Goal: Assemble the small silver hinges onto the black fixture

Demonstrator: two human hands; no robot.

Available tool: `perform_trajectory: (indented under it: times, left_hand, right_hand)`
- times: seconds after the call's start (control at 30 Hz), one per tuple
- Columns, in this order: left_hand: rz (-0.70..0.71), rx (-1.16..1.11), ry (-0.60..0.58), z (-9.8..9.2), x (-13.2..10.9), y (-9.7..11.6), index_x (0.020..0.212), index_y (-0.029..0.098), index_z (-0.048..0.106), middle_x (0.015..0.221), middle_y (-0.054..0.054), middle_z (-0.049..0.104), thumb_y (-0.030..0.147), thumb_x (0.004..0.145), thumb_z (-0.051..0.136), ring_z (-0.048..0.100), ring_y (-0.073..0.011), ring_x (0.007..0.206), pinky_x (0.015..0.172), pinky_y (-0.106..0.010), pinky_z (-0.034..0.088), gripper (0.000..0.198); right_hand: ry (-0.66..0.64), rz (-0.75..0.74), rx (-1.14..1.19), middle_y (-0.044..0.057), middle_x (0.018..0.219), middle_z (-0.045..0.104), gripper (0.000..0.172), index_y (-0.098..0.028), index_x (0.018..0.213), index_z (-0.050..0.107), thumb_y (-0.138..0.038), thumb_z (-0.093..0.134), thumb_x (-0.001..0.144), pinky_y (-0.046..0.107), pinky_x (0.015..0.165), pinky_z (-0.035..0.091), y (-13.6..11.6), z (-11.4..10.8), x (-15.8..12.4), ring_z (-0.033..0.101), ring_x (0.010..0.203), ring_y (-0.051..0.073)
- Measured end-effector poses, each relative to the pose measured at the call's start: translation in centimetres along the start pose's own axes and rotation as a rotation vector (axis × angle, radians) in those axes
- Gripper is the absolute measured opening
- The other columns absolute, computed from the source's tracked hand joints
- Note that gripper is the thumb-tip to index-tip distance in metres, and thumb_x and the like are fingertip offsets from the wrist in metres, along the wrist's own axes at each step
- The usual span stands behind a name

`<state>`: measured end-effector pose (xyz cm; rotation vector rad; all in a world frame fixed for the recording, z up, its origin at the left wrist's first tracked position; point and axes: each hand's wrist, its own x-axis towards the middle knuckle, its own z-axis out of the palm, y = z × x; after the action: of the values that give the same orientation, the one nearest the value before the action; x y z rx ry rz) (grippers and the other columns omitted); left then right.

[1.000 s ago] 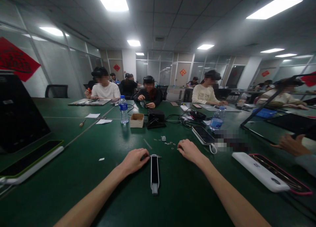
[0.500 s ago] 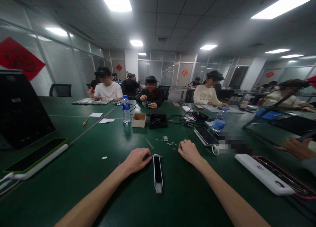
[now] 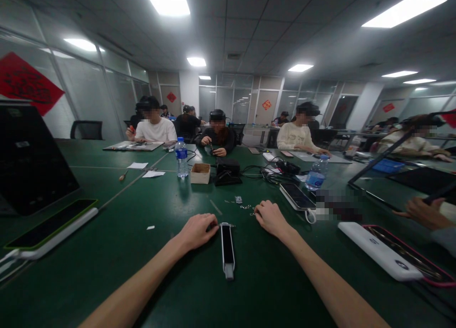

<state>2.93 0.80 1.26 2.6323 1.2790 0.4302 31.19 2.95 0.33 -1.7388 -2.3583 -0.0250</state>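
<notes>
A narrow black-and-white device (image 3: 227, 249) lies lengthwise on the green table (image 3: 149, 275) in front of me. My left hand (image 3: 197, 230) rests on the table with curled fingers, its fingertips touching the device's far left end. My right hand (image 3: 270, 217) lies further out to the right, fingers bent over several tiny metal parts (image 3: 245, 207). Whether it pinches one is too small to tell. A small silver piece (image 3: 238, 199) lies just beyond them.
A phone (image 3: 297, 196) and a white power bank (image 3: 379, 250) beside a pink-rimmed tray lie right. A cardboard box (image 3: 199, 173), water bottles (image 3: 181, 158), a black device (image 3: 228, 171) with cables sit ahead. A black laptop (image 3: 32, 157) stands left. A co-worker's hand (image 3: 422, 213) is at right; other people sit opposite.
My right hand has edged slightly forward toward the small metal parts. My left hand and the device stay in place. The view shifted a little.
</notes>
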Motion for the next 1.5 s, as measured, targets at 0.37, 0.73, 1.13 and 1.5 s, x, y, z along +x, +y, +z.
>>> perform_trajectory:
  times: [0.37, 0.73, 1.13, 1.5]
  left_hand:
    - [0.015, 0.020, 0.022, 0.6, 0.2, -0.4, 0.092, 0.020, 0.058, 0.088, -0.002, 0.064, 0.030, 0.089, 0.048, 0.060, -0.0166, 0.078, 0.069, -0.026, 0.044, 0.015]
    - [0.020, 0.011, 0.007, 0.1, -0.1, -0.1, 0.092, 0.020, 0.057, 0.089, -0.003, 0.064, 0.031, 0.087, 0.047, 0.060, -0.0166, 0.078, 0.069, -0.026, 0.045, 0.016]
    - [0.034, 0.059, 0.007, -0.3, -0.2, 0.4, 0.091, 0.019, 0.058, 0.088, -0.003, 0.063, 0.025, 0.087, 0.046, 0.059, -0.0165, 0.076, 0.068, -0.026, 0.044, 0.014]
    - [0.027, 0.051, -0.006, -0.2, -0.2, 0.4, 0.093, 0.019, 0.058, 0.089, -0.003, 0.063, 0.024, 0.088, 0.046, 0.059, -0.0166, 0.077, 0.068, -0.026, 0.044, 0.014]
  right_hand:
    - [-0.192, 0.144, 0.077, 0.009, 0.089, 0.068, 0.021, -0.018, 0.078, 0.070, -0.032, 0.054, 0.081, 0.032, 0.075, 0.040, -0.5, -0.4, 0.6, 0.060, 0.088, 0.022]
    - [-0.067, -0.093, 0.321, 0.005, 0.083, 0.060, 0.010, -0.016, 0.078, 0.060, -0.025, 0.058, 0.076, 0.027, 0.067, 0.042, -3.0, -0.8, -0.7, 0.054, 0.076, 0.017]
    - [0.022, -0.201, 0.583, 0.002, 0.087, 0.062, 0.008, -0.017, 0.083, 0.061, -0.021, 0.059, 0.078, 0.027, 0.069, 0.046, -5.5, 0.1, -1.3, 0.056, 0.077, 0.014]
    - [0.017, -0.188, 0.610, 0.001, 0.089, 0.063, 0.014, -0.018, 0.090, 0.063, -0.026, 0.061, 0.079, 0.026, 0.068, 0.046, -5.3, 1.2, -1.1, 0.056, 0.078, 0.014]
